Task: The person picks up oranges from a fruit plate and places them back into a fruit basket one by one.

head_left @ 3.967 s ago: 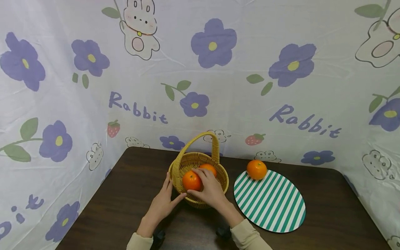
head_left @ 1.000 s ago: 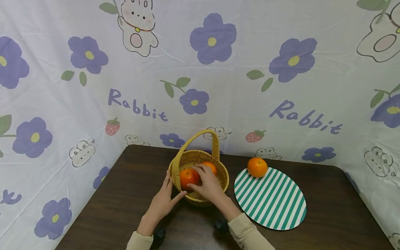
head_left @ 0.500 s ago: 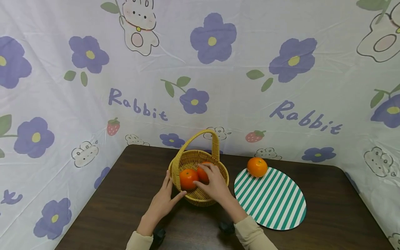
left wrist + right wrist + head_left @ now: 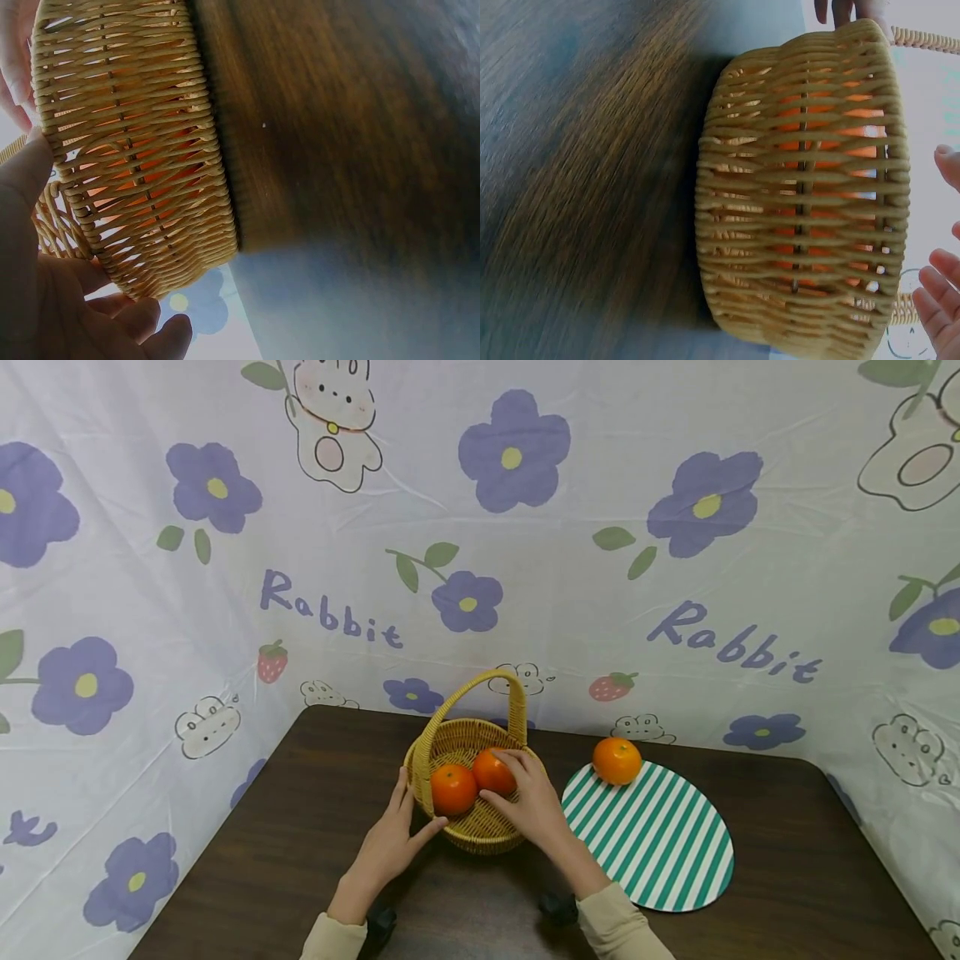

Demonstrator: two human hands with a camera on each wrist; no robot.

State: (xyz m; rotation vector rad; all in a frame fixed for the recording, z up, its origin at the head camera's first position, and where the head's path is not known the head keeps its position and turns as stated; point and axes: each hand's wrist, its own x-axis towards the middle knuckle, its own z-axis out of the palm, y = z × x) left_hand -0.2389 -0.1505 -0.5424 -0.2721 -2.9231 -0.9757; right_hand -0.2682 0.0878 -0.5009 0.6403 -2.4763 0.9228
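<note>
A yellow wicker basket [image 4: 480, 839] with an arched handle stands on the table. Two orange mandarins lie side by side in it, a left mandarin [image 4: 453, 790] and a right mandarin [image 4: 492, 772]. My left hand [image 4: 388, 842] holds the basket's near left side; in the left wrist view its thumb [image 4: 34, 161] is at the rim, with fingers bent along the wall. Over the right rim, my right hand [image 4: 534, 802] has its fingertips at the right mandarin, partly covering it. In the right wrist view the right fingers [image 4: 939, 292] look loose and spread above the rim.
Right of the basket lies an oval placemat [image 4: 660, 843] with green and white stripes. A third mandarin [image 4: 617, 761] sits on its far left edge. The dark wooden table [image 4: 270, 860] backs against a printed cloth [image 4: 570, 560].
My right hand has shifted from the left mandarin to the right one. The right mandarin moved slightly left, then slightly right; the left one sits farther left than 4 seconds ago. My left hand stays put.
</note>
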